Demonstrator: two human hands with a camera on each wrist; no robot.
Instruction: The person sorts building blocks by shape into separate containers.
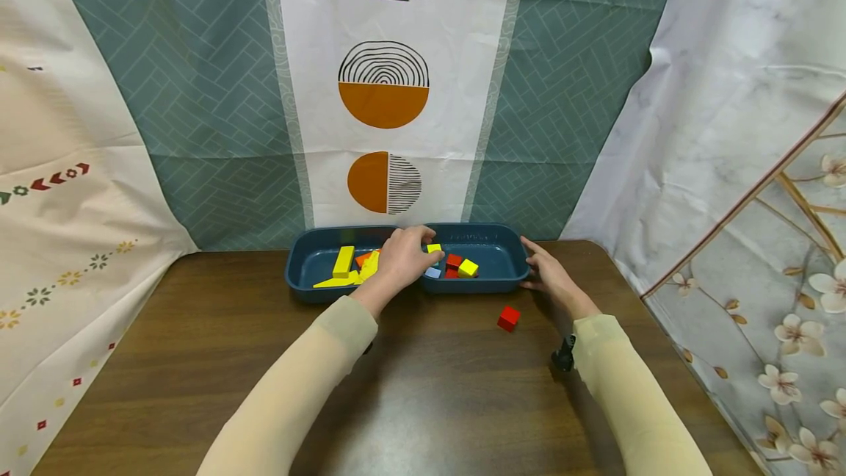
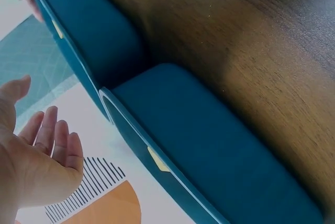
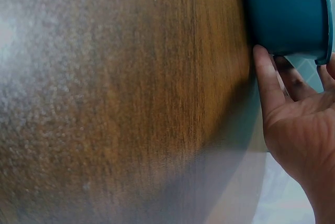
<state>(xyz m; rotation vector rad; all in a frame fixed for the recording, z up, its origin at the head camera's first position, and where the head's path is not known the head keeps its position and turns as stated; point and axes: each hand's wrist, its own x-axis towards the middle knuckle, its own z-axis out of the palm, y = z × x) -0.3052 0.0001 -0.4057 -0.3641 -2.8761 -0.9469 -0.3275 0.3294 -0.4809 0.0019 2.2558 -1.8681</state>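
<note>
Two dark blue trays stand end to end by the cloth backdrop. My left hand (image 1: 399,255) hovers above where they meet, its fingers loosely bent with nothing in them, as the left wrist view also shows. At the outer end of the right tray (image 1: 499,285), the fingers of my right hand (image 1: 551,276) rest against the end wall. That tray holds a yellow cube (image 1: 468,268), red blocks (image 1: 454,261) and a light blue block (image 1: 432,272). In the left tray (image 1: 294,274) lie a long yellow block (image 1: 344,261), other yellow pieces and orange ones, partly hidden behind my left hand.
A single red cube (image 1: 508,318) sits on the brown wooden table (image 1: 436,388), in front of the right tray. Patterned cloths hang at the back, with a floral one (image 1: 780,329) along the right side.
</note>
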